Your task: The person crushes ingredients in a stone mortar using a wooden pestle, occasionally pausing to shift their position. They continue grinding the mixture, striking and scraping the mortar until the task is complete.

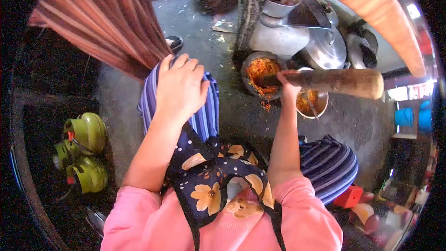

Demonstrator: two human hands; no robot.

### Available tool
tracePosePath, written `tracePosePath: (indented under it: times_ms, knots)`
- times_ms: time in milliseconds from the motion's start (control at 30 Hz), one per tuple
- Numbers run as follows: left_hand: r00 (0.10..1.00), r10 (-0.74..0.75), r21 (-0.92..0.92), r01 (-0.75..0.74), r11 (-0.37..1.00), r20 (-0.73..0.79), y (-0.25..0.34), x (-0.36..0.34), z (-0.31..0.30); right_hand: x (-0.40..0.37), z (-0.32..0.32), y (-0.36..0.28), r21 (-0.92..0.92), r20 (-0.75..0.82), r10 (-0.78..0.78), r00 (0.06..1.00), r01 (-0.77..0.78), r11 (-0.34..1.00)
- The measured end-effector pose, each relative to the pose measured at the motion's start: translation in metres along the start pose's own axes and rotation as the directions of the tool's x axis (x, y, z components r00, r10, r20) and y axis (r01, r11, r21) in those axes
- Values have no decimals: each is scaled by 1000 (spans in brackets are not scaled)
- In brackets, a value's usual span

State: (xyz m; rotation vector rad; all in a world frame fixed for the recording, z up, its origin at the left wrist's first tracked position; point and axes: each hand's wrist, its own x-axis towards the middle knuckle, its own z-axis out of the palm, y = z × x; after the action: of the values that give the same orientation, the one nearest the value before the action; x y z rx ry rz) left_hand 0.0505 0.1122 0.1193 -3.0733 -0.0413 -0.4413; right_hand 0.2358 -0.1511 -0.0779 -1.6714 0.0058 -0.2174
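A dark stone mortar [248, 78] on the floor holds an orange-red chopped or mashed mix, and some has spilled at its lower edge. My right hand [289, 83] grips the thick wooden pestle [344, 82] near its lower end. The pestle lies slanted low, with its dark tip in the mix and its pale end out to the right. My left hand [182, 83] rests empty on my striped left knee [209, 107], fingers spread. Partly under the pestle, right of the mortar, is a bowl [326, 107] with orange mix and a spoon.
Metal pots and a lidded pan [325, 51] stand beyond the mortar, beside a wooden post [253, 9]. Green gas cylinders [90, 132] are at left. A brown pleated cloth [107, 18] hangs at upper left. A red box [348, 196] sits at lower right.
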Motion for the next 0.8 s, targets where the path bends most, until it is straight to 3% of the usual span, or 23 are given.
tracePosePath:
  times_ms: [33,67,100,133,167,233,300,367,400,433,500,567,600,633,700,800]
  knots:
    - [1000,8,-13,-8,1000,11,2,-4,1,-7,-1,7,74,-1,-19,1000,19,997]
    - [1000,5,-12,-5,1000,4,2,-4,2,-18,9,-27,305,-129,9,992,31,952]
    - [1000,10,-14,-10,1000,7,0,-4,3,-13,6,-54,223,-111,-84,990,107,969]
    - [1000,10,-14,-10,1000,-2,-1,-2,4,-13,10,-103,306,-141,-112,984,150,940]
    - [1000,10,-20,-10,1000,-8,-1,-4,4,-1,-5,-114,143,-77,-209,975,218,965]
    - [1000,-10,-7,11,1000,21,-2,-3,4,2,-14,-165,200,-103,-214,971,231,952]
    - [1000,-22,-12,22,1000,11,-5,-4,7,11,-20,-161,151,-96,-250,964,262,953]
    - [1000,-22,-23,22,999,18,-2,-3,3,18,-13,-101,106,17,-150,988,148,983]
    - [999,-25,-29,26,999,32,-1,-2,1,16,-7,-44,-185,84,-208,975,220,958]
    - [1000,-3,-30,4,1000,5,-1,-3,2,13,-1,-7,-451,165,-243,956,293,843]
    - [1000,3,-30,-3,1000,11,0,-5,3,-4,3,-12,-146,88,-80,993,93,985]
    - [1000,-2,-34,2,999,14,0,-8,1,-12,14,-26,136,-62,-105,993,112,984]
    - [1000,-2,-30,2,1000,9,-2,-7,1,-9,10,-41,76,-46,-133,990,136,988]
    - [1000,1,-28,-1,1000,3,-2,-8,2,-7,8,-70,153,-24,-222,975,223,963]
    - [999,-24,-5,24,1000,33,-6,-5,3,-4,1,-139,143,-5,-221,975,219,965]
    - [998,-47,-25,49,999,51,-7,-3,2,-2,-5,-167,106,-13,-252,968,252,962]
